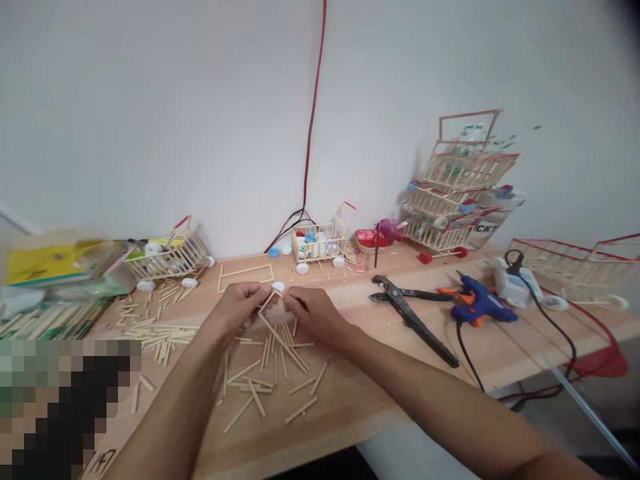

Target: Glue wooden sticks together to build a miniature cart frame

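Note:
My left hand [239, 308] is closed, its thumb and fingers pinching a piece made of thin wooden sticks [281, 341] that meet at an angle. One longer stick of this piece slants down to the right, over the loose sticks on the table. My right hand [316, 313] is close beside it, fingers curled together near the upper end of the piece. What those fingers hold, if anything, is hidden. Loose short wooden sticks [257, 399] lie scattered below both hands. Behind the left hand is a flat rectangular stick frame [246, 271], and a white bottle cap [278, 287] is just behind the fingers.
Pliers [413, 320] and a blue glue gun [480, 303] with its cord lie to the right. Small stick carts stand at the left [167, 259], the back [320, 245] and the far right [575, 263]. Stacked carts [450, 193] rise at back right. Sticks [163, 337] are piled at left.

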